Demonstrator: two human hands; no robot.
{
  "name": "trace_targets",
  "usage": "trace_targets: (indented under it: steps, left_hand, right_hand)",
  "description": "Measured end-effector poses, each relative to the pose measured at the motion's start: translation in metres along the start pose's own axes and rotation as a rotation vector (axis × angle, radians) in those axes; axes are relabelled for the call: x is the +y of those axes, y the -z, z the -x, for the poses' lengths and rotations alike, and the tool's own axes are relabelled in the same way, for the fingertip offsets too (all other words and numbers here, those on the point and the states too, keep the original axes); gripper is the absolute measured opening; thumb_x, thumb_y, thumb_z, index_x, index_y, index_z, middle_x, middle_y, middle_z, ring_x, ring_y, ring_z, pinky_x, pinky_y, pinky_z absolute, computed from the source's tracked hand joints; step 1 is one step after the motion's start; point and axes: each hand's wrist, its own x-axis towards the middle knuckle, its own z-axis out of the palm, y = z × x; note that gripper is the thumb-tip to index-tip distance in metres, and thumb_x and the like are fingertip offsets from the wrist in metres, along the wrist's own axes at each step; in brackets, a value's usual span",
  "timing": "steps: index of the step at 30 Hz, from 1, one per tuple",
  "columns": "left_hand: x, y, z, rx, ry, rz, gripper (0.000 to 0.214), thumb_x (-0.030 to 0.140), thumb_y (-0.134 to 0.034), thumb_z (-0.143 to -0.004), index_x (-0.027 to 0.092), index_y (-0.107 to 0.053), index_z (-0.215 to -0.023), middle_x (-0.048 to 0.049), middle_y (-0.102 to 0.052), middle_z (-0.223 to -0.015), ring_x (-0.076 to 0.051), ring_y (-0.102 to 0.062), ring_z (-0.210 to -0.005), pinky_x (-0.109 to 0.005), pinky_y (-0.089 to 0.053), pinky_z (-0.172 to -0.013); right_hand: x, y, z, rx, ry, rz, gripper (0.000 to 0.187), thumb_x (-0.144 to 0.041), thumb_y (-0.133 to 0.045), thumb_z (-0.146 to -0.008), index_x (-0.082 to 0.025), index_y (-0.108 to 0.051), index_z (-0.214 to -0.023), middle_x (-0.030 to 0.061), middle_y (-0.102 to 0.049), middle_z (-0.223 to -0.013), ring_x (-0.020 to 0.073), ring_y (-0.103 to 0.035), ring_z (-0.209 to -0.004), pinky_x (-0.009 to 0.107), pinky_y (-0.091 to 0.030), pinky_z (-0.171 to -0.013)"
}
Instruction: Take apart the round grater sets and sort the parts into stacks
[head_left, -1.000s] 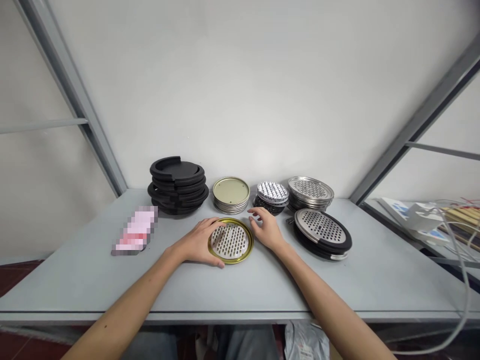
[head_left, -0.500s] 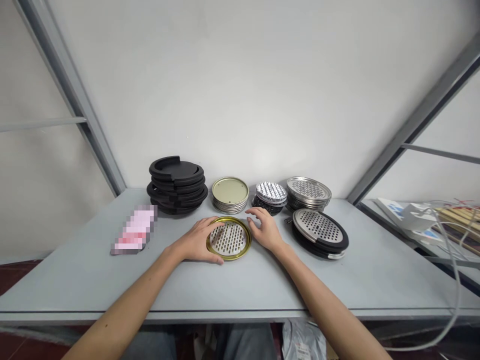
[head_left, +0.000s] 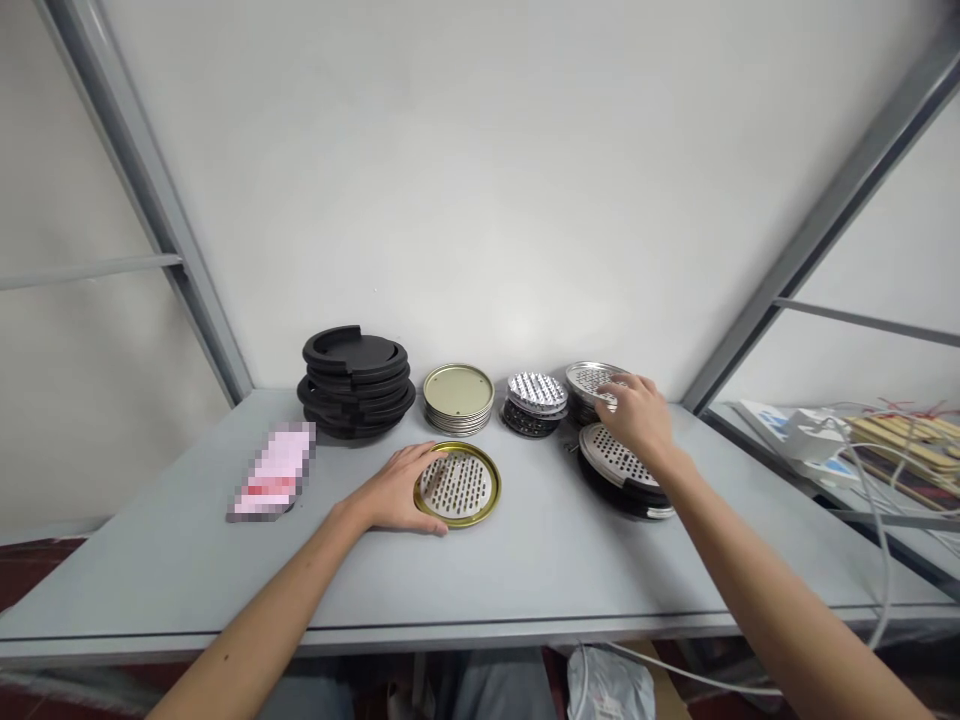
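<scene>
My left hand curves round the left edge of a gold-rimmed round metal lid that lies flat on the table. Inside its rim sits a silver grater disc with rows of slots. My right hand is over a stack of silver perforated rings at the back right, its fingers bent and apart. Whether the fingertips touch the top one cannot be made out. Below that hand, a black holder with a perforated silver plate is partly covered by my wrist.
Along the wall stand a pile of black round holders, a stack of gold lids and a stack of grater discs. A blurred pink object lies at left. White cables and boards occupy a shelf at right.
My right hand has left the area beside the gold lid and moved right and back to the silver stack. My left hand stays on the lid.
</scene>
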Motion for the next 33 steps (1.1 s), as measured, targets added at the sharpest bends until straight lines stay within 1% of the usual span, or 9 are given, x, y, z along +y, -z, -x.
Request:
trace_targets:
  steps: [6, 12, 15, 19, 24, 26, 29, 31, 33]
  left_hand:
    - [0.0, 0.001, 0.0, 0.019, -0.042, 0.003, 0.111, 0.064, -0.081, -0.053, 0.023, -0.035, -0.145, -0.0133, -0.036, -0.15, -0.037, -0.031, -0.138, -0.051, -0.029, -0.113]
    - [0.0, 0.0, 0.001, 0.011, -0.036, -0.009, 0.113, 0.067, -0.08, -0.053, 0.022, -0.033, -0.146, -0.0132, -0.035, -0.151, -0.038, -0.03, -0.139, -0.051, -0.029, -0.113]
    - [0.0, 0.0, 0.001, 0.011, -0.023, -0.007, 0.113, 0.067, -0.08, -0.053, 0.023, -0.034, -0.146, -0.0126, -0.035, -0.151, -0.038, -0.03, -0.139, -0.051, -0.029, -0.113]
    - [0.001, 0.001, 0.002, -0.007, -0.008, -0.009, 0.113, 0.067, -0.079, -0.053, 0.024, -0.033, -0.146, -0.0133, -0.033, -0.152, -0.038, -0.028, -0.139, -0.052, -0.028, -0.113]
    - [0.002, 0.001, 0.001, -0.014, 0.004, -0.012, 0.113, 0.068, -0.079, -0.054, 0.025, -0.032, -0.147, -0.0138, -0.031, -0.152, -0.038, -0.027, -0.14, -0.052, -0.027, -0.113]
    - [0.003, 0.001, 0.001, -0.013, 0.001, -0.01, 0.114, 0.069, -0.078, -0.054, 0.024, -0.031, -0.147, -0.0143, -0.031, -0.153, -0.038, -0.027, -0.14, -0.052, -0.027, -0.114]
    - [0.003, 0.0, -0.001, 0.002, -0.008, 0.013, 0.117, 0.071, -0.076, -0.055, 0.022, -0.026, -0.149, -0.0157, -0.028, -0.154, -0.038, -0.025, -0.141, -0.052, -0.025, -0.114]
    - [0.003, 0.0, -0.001, 0.038, 0.003, 0.032, 0.118, 0.071, -0.075, -0.058, 0.021, -0.022, -0.151, -0.0163, -0.024, -0.155, -0.039, -0.023, -0.141, -0.052, -0.025, -0.114]
    - [0.004, 0.001, -0.002, 0.104, 0.015, 0.046, 0.114, 0.069, -0.073, -0.063, 0.021, -0.019, -0.151, -0.0159, -0.022, -0.156, -0.038, -0.024, -0.141, -0.051, -0.025, -0.115]
  right_hand:
    - [0.013, -0.015, 0.002, -0.044, 0.054, 0.025, 0.025, -0.033, -0.055, -0.086, -0.019, -0.076, -0.088, 0.0097, -0.067, -0.112, 0.0299, -0.052, -0.111, 0.043, -0.043, -0.093]
    - [0.015, -0.014, -0.001, -0.01, 0.106, 0.074, 0.024, -0.024, -0.053, -0.087, -0.02, -0.076, -0.086, 0.0068, -0.071, -0.106, 0.0276, -0.056, -0.104, 0.039, -0.044, -0.088]
    - [0.014, -0.01, 0.0, 0.035, 0.159, 0.101, 0.026, -0.021, -0.051, -0.088, -0.022, -0.076, -0.082, 0.0051, -0.072, -0.103, 0.0268, -0.056, -0.103, 0.038, -0.044, -0.083]
    - [0.015, -0.007, 0.0, 0.11, 0.224, 0.122, 0.024, -0.016, -0.053, -0.087, -0.022, -0.075, -0.083, 0.0033, -0.073, -0.1, 0.0257, -0.057, -0.101, 0.036, -0.043, -0.079]
    - [0.015, -0.004, -0.002, 0.277, 0.267, 0.076, 0.021, -0.014, -0.054, -0.086, -0.021, -0.074, -0.085, 0.003, -0.074, -0.097, 0.0247, -0.059, -0.096, 0.035, -0.044, -0.076]
    - [0.005, 0.003, -0.002, 0.348, 0.284, -0.029, 0.019, -0.016, -0.055, -0.087, -0.021, -0.073, -0.084, 0.0035, -0.074, -0.095, 0.0235, -0.061, -0.093, 0.035, -0.046, -0.077]
    - [-0.026, 0.023, 0.002, 0.42, 0.249, -0.296, 0.016, -0.022, -0.057, -0.088, -0.022, -0.072, -0.084, 0.0057, -0.073, -0.094, 0.0214, -0.063, -0.088, 0.036, -0.049, -0.08]
    - [-0.053, 0.041, 0.008, 0.446, 0.126, -0.488, 0.016, -0.028, -0.057, -0.088, -0.022, -0.071, -0.086, 0.0086, -0.071, -0.096, 0.0226, -0.064, -0.089, 0.038, -0.051, -0.083]
    - [-0.078, 0.057, 0.014, 0.401, -0.001, -0.691, 0.018, -0.034, -0.058, -0.087, -0.021, -0.071, -0.088, 0.0103, -0.07, -0.099, 0.0243, -0.065, -0.093, 0.04, -0.05, -0.086]
